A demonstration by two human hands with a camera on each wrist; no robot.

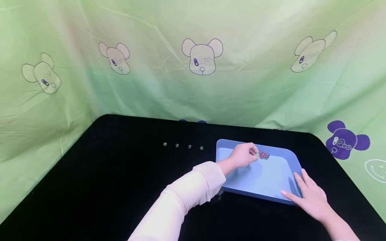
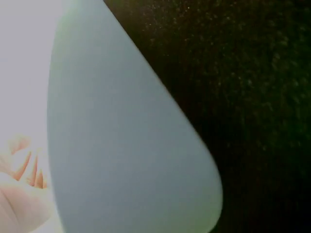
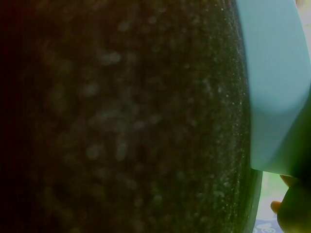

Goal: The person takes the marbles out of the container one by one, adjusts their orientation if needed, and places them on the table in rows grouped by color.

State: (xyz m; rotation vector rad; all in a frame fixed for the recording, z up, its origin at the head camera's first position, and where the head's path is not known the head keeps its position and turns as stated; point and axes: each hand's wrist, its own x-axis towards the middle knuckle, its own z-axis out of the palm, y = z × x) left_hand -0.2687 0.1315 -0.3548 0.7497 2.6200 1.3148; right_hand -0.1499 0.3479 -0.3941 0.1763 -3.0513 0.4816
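Observation:
A shallow blue tray (image 1: 271, 180) lies on the black table. Inside it, near the far wall, sits a small cluster of red and dark glass marbles (image 1: 264, 156). My left hand (image 1: 242, 154) reaches into the tray with bent fingers and pinches a greenish marble (image 1: 257, 154) beside that cluster; the fingers partly cover it. At the tray's near right corner my right hand (image 1: 312, 197) rests on the rim, thumb over the near edge and straight fingers along the right wall. Both wrist views mostly show the tray's outer wall (image 2: 126, 126) and dark cloth.
Several clear marbles (image 1: 189, 146) stand in a spaced row on the black table (image 1: 105, 174), left of the tray. Small glassy shapes (image 1: 220, 191) show by the tray's near left corner, partly behind the white sleeve (image 1: 187, 190). A green printed curtain (image 1: 150, 83) surrounds the table.

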